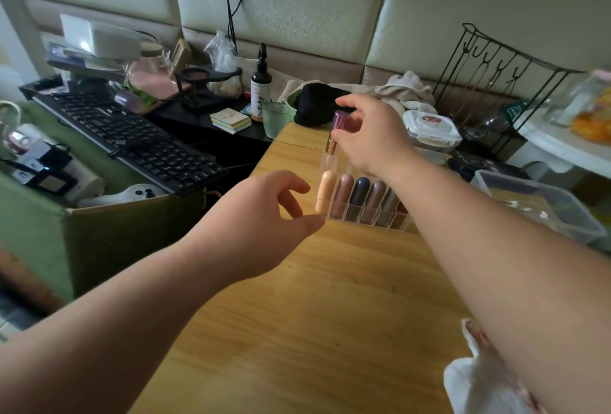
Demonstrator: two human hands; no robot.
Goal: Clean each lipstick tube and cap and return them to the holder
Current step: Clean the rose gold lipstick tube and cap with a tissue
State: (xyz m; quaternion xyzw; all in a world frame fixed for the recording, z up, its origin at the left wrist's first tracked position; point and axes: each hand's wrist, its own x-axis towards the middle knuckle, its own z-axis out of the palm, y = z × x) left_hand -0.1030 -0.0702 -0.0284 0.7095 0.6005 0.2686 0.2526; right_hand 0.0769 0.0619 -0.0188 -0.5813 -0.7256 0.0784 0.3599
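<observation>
A clear acrylic holder stands on the wooden table, with several lipsticks upright in its front row, a peach one at the left end. My right hand is over the back row and pinches a purple-capped lipstick, held upright at the holder's back left. My left hand hovers just left of the holder with fingers loosely curled, holding nothing. A crumpled white wipe stained pink lies at the table's near right edge.
A black keyboard and a green box of gadgets sit to the left. Behind the table are a green cup, a pump bottle, a wet-wipe pack, a black wire rack and a clear plastic tub.
</observation>
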